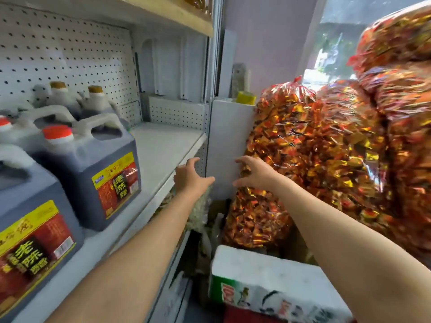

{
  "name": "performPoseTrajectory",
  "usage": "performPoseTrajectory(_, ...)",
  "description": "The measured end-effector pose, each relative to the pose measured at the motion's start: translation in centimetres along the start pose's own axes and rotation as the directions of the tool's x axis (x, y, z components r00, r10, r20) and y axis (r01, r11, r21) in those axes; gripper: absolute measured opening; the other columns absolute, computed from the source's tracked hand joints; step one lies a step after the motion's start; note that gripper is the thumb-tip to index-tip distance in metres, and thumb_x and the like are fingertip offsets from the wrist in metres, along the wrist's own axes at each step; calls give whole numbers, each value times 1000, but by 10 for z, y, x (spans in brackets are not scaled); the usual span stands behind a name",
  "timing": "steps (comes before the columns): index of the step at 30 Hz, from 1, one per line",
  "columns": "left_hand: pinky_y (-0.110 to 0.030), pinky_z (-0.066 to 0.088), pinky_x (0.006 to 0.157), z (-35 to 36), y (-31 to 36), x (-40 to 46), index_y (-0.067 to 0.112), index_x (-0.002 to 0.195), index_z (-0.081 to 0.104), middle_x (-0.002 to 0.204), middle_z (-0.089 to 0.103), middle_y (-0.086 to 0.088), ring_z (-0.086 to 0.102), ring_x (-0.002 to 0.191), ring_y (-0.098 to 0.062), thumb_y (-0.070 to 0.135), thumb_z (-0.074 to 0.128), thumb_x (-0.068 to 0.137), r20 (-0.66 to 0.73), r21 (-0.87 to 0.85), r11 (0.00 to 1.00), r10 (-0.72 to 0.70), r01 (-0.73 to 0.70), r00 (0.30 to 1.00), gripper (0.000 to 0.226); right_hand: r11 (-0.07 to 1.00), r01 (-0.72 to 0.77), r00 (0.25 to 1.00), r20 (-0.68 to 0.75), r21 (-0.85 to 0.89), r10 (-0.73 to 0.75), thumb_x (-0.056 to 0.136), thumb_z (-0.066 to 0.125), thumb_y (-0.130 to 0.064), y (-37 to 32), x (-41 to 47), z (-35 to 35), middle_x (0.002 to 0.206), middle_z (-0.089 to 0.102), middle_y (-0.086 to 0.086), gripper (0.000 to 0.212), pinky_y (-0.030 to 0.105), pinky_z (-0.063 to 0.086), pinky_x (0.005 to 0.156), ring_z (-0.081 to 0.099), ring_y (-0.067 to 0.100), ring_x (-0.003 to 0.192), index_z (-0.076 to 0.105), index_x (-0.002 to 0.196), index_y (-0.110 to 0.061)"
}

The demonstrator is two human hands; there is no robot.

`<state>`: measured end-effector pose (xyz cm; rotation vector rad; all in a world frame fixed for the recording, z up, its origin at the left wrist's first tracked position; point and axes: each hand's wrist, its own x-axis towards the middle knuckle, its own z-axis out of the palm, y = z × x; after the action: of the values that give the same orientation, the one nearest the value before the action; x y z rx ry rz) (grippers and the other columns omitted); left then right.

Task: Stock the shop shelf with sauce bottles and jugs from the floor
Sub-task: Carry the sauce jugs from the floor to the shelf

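Dark sauce jugs stand on the white shelf at the left: one with an orange cap, a nearer one at the bottom left, and two brown-capped jugs behind them. My left hand reaches out past the shelf's right front corner with fingers spread, holding nothing. My right hand is stretched out beside it, fingers spread and bent, in front of a white upright panel. Neither hand touches a jug.
Large clear bags of red and gold wrapped sweets pile up at the right. A white and green box lies on the floor below. The right half of the shelf is bare, with a pegboard back.
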<state>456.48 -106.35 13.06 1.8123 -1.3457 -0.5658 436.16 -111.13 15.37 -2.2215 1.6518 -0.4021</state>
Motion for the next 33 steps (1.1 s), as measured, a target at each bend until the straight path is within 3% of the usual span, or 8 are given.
performPoseTrajectory(5, -37, 42, 106, 32, 15, -79, 27, 142, 46, 137, 44, -14, 48, 125, -30, 38, 84, 75, 212, -29, 996, 94, -90, 973, 78, 978, -208, 978, -23, 5, 208, 81, 80, -43, 26, -115, -8, 147, 40, 8, 81, 33, 42, 102, 43, 27, 132, 38, 149, -31)
performPoseTrajectory(9, -40, 41, 106, 61, 33, -141, 29, 143, 45, 143, 41, -12, 47, 129, -30, 38, 81, 79, 331, -97, 987, 154, -129, 931, 74, 947, -320, 946, -51, 32, 321, 82, 80, -39, 51, -198, -17, 145, 39, 7, 79, 30, 41, 100, 45, 24, 128, 39, 149, -32)
performPoseTrajectory(21, -40, 43, 108, 157, 126, -345, 29, 140, 47, 137, 43, -12, 46, 126, -31, 34, 83, 75, 519, -164, 952, 307, -260, 798, 75, 842, -526, 812, -223, 120, 539, 71, 85, -51, 165, -452, -69, 141, 47, 8, 87, 35, 44, 104, 49, 24, 126, 44, 145, -33)
performPoseTrajectory(26, -43, 43, 108, 212, 170, -462, 29, 142, 47, 138, 44, -14, 46, 128, -33, 40, 85, 72, 600, -185, 938, 344, -293, 723, 80, 754, -634, 717, -236, 172, 656, 72, 85, -49, 219, -581, -98, 142, 45, 4, 87, 37, 49, 100, 53, 24, 123, 43, 146, -33)
performPoseTrajectory(33, -38, 46, 104, 289, 201, -604, 30, 137, 51, 132, 53, -15, 53, 121, -32, 39, 86, 70, 677, -193, 928, 362, -320, 641, 77, 670, -707, 631, -224, 228, 743, 77, 84, -44, 288, -737, -109, 148, 42, 7, 82, 35, 43, 102, 47, 26, 132, 43, 147, -29)
